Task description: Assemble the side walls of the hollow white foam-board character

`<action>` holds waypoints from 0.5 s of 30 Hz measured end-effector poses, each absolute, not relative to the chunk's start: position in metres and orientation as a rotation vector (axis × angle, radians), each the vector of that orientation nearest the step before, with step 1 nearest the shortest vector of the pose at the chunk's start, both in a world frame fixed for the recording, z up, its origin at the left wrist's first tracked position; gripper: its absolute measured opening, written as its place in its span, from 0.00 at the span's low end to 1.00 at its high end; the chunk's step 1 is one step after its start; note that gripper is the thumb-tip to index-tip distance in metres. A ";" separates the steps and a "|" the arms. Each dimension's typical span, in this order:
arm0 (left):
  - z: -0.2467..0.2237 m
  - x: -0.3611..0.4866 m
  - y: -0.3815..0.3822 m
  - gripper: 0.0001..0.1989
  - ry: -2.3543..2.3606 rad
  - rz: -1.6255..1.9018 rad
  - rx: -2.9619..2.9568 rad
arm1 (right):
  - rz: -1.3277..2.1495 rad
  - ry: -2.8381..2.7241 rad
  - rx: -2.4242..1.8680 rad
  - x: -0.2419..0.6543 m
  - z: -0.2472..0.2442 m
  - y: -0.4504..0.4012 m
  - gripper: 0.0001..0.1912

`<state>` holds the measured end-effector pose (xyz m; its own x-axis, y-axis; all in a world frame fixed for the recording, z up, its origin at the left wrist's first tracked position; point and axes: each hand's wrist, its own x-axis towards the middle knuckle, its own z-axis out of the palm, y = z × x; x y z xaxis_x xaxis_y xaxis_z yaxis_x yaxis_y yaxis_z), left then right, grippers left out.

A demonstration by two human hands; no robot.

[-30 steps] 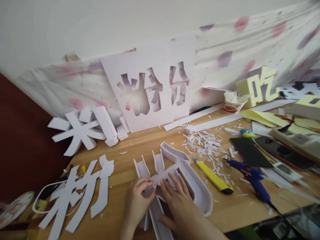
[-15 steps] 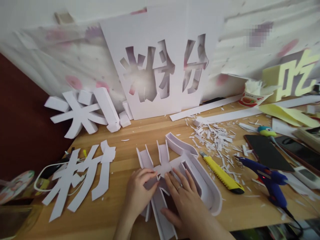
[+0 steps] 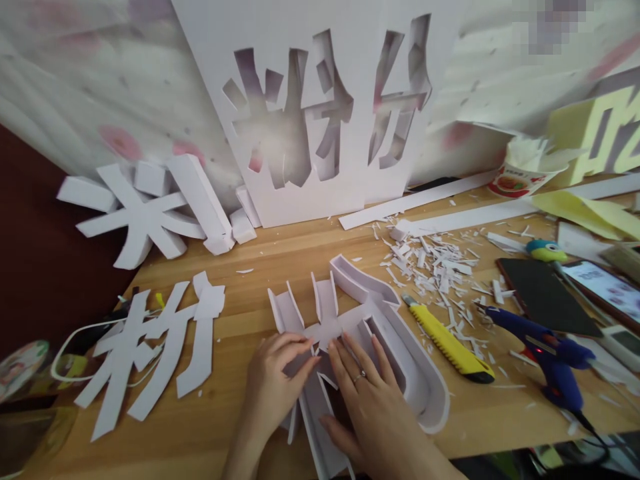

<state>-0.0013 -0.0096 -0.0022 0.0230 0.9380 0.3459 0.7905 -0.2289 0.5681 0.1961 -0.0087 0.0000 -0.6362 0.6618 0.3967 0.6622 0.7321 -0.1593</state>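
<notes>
In the head view, I see a person bent over a hollow white character (image 3: 367,317), its thin upright walls following the strokes, lying on the wooden table (image 3: 235,327) right under both hands. The left hand (image 3: 275,380) has its grip drawn in, thumb and forefinger pinched on a small white edge near the middle of the character, where the strokes meet. The right hand (image 3: 367,393) is spread out flat, grasping nothing, its fingertips resting on the character just beside that pinch (a ring shows on one finger). Most of the piece reaches beyond the hands: two short strokes stand above the left one, and the long curved stroke sweeps round to the right of the right one.

Exactly what sits between the thumb and forefinger is hard to make out, since the fingers cover most of it. The hands hide part of the middle and lower strokes, and the lowest stroke runs down to the bottom edge of the view, as do both forearms. The yellow cutter (image 3: 447,340) lies near the character's right side, with the blue glue gun (image 3: 543,347) beyond it. At the far right, the lit phone (image 3: 607,287) and the pale yellow character (image 3: 575,147) are cut off by the edge.
</notes>
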 end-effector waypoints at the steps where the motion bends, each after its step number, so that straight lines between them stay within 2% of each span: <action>1: -0.002 -0.001 -0.010 0.06 1.800 0.993 2.082 | 0.015 -2.532 -1.011 0.197 0.001 -0.009 0.36; 9: 0.001 -0.001 -0.009 0.07 1.762 1.039 2.110 | 0.159 -2.679 -1.076 0.191 0.009 -0.009 0.36; 15: -0.003 -0.003 -0.010 0.08 1.777 1.066 2.135 | 0.538 -2.579 -1.038 0.239 0.044 0.000 0.33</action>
